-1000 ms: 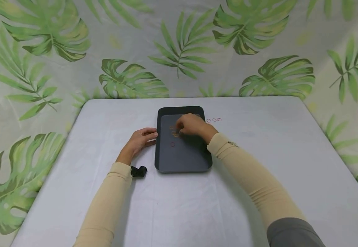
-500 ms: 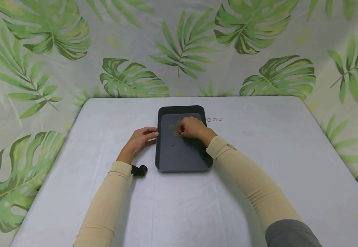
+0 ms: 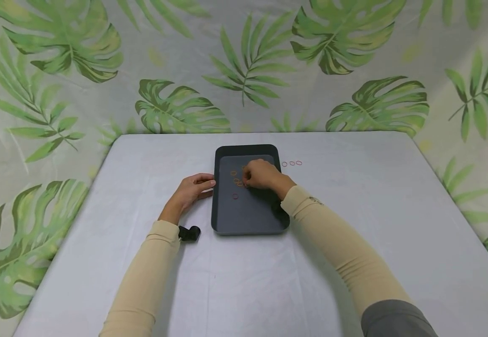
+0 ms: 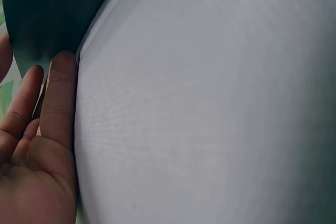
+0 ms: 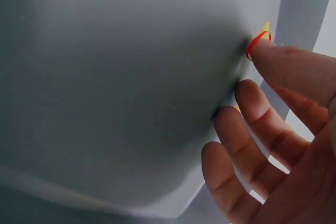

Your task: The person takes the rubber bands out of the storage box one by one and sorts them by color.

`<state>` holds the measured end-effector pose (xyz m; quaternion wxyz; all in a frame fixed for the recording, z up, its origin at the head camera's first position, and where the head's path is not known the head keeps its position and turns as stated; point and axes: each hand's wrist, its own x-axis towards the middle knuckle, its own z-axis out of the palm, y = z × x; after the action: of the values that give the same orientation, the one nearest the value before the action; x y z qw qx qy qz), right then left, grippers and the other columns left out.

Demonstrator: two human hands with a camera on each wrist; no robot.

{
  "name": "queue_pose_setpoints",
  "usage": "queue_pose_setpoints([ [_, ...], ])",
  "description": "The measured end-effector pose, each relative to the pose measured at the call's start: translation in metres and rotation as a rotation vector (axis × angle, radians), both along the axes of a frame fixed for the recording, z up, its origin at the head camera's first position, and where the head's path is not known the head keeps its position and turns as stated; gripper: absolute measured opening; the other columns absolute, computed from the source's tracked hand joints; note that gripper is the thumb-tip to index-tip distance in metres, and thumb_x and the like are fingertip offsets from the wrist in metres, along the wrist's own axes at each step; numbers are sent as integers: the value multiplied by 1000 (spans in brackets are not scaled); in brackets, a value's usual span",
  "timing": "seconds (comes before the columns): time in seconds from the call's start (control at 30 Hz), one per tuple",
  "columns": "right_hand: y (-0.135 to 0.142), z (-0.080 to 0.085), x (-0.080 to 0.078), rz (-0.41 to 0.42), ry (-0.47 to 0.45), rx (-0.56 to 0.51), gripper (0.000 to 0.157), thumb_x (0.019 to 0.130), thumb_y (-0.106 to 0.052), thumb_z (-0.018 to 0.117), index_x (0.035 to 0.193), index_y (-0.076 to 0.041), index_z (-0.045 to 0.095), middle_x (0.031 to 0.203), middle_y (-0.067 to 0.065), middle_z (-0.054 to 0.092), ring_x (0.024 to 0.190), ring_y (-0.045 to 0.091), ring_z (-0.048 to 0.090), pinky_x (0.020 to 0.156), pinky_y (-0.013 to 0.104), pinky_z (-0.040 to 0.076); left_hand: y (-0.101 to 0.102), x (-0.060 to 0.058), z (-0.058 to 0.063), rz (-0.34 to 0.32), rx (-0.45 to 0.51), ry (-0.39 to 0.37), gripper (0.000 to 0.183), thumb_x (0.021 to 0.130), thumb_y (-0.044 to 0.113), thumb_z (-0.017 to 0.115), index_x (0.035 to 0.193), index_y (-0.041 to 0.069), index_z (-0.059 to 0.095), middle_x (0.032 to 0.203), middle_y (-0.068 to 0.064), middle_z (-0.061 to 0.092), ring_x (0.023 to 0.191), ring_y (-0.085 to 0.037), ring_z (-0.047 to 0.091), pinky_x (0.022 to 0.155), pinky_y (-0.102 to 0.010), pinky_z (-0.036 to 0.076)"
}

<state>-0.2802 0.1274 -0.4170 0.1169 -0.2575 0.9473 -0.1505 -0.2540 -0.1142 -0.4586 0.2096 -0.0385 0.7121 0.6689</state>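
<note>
A dark grey tray (image 3: 250, 217) lies on the table with several orange rubber bands (image 3: 233, 173) and a red rubber band (image 3: 235, 199) in it. My right hand (image 3: 265, 175) is low over the tray's upper middle, pinching another red rubber band (image 5: 256, 39) between thumb and index finger; the index fingertip is hidden behind the thumb in the right wrist view. Beside the tray's left wall, my left hand (image 3: 190, 191) rests its fairly straight fingers (image 4: 59, 98) against the outside of that wall.
Three thin red rubber bands (image 3: 292, 165) lie in a row on the white tablecloth (image 3: 353, 196), right of the tray's far corner. A black wrist camera (image 3: 190, 233) sticks out from the left sleeve. A leaf-print cloth (image 3: 176, 107) hangs behind the table.
Over the last second my right hand has shifted slightly right and down within the tray, then stayed nearly still. My left hand and the tray have not moved.
</note>
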Motion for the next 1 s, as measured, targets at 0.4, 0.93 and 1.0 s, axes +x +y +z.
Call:
queue_pose_setpoints([
  [0.4,1,2,-5,-5,-50,-40,14,93,-21,69,84,-17,79,98,2,77,86,20,67,80,35,58,-1,-1,-1,1,14,13,44,97,14,66,137,2,56,130,-10,61,115,-15,62,107,-35,55],
  [0.93,70,49,6,-113,-34,-266,8,92,-16,72,94,-9,75,108,12,69,97,29,66,80,42,56,0,-1,-2,-6,11,-5,44,98,13,64,139,2,54,140,-17,55,114,-13,61,109,-36,53],
  [1.0,84,49,7,-147,-41,-280,8,92,-17,72,95,-10,75,108,11,69,96,28,65,79,41,55,0,-1,-2,-8,12,-3,45,98,13,64,139,2,54,141,-17,55,114,-13,61,109,-36,53],
])
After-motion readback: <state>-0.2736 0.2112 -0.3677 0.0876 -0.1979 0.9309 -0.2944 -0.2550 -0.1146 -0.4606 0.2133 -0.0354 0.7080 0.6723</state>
